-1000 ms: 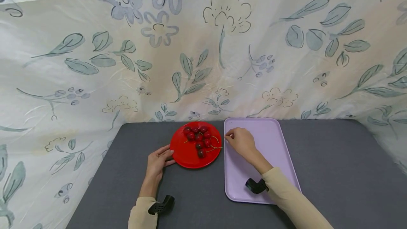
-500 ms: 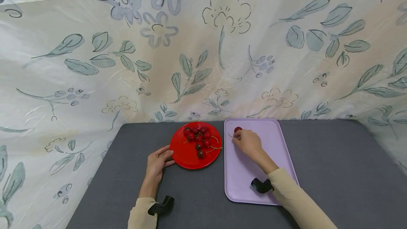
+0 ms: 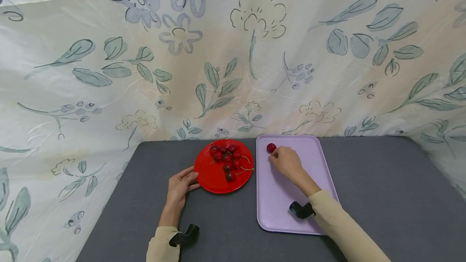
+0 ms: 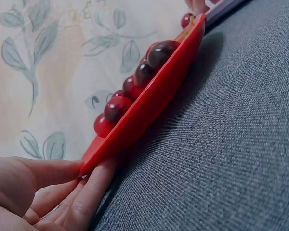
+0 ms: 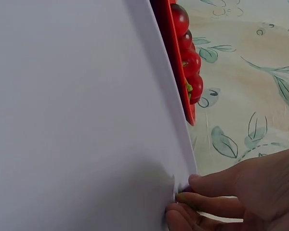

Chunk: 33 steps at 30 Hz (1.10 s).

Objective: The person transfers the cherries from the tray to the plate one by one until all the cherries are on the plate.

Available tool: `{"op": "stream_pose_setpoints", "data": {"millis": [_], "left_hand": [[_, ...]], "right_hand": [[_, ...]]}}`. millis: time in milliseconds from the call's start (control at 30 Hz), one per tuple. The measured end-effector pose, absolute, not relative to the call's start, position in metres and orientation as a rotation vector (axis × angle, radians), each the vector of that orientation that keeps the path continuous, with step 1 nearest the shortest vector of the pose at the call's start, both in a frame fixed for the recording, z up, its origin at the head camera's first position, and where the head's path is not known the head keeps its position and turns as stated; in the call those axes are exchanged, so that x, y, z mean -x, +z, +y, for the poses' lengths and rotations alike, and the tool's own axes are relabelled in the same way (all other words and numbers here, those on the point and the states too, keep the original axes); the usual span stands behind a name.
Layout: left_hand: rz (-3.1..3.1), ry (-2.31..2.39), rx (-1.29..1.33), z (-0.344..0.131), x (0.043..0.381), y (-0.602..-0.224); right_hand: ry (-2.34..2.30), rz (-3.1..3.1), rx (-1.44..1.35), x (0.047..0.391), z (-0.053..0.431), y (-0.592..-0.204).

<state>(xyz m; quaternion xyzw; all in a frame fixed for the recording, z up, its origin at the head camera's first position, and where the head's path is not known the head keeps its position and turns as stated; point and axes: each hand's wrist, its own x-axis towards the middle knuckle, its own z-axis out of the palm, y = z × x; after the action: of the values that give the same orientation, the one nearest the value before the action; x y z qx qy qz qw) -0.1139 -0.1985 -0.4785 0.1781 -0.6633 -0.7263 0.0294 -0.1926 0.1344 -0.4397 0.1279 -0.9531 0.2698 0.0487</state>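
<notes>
With its thumb on the rim and fingers underneath, my left hand (image 3: 178,187) grips a round red plate (image 3: 214,180). Several dark red cherries (image 4: 118,108) lie heaped on that plate, some with green stems. To its right, over a lilac rectangular tray (image 3: 274,209), my right hand (image 3: 287,163) has thumb and fingertips drawn together at one cherry (image 3: 271,147) near the tray's far left corner. In the right wrist view a green bit of stem shows at the pinching fingertips (image 5: 202,185); most of that cherry is hidden there.
Plate and tray stand close side by side on a dark grey cloth-covered table (image 3: 375,181). A floral curtain (image 3: 233,51) hangs behind the table's far edge. Each wrist wears a black camera (image 3: 302,210).
My right hand has moved right from the tray's left edge to over the tray, bringing a cherry that now shows beyond the fingertips. The left hand and plate have stayed put.
</notes>
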Motion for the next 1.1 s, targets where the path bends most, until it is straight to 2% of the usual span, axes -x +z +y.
{"op": "stream_pose_setpoints", "data": {"millis": [600,900,1100], "left_hand": [[-2.039,-2.221,-0.547,-0.198,0.116,-0.482],[-2.041,-2.228,-0.546,-0.198,0.116,-0.481],[-2.032,-2.254,-0.548,-0.199,0.116,-0.481]], "right_hand": [[1.169,-2.753,-0.226,0.196,0.152,-0.441],[1.228,-2.713,-0.301,0.199,0.151,-0.439],[1.45,-2.677,-0.341,0.199,0.144,-0.437]]}}
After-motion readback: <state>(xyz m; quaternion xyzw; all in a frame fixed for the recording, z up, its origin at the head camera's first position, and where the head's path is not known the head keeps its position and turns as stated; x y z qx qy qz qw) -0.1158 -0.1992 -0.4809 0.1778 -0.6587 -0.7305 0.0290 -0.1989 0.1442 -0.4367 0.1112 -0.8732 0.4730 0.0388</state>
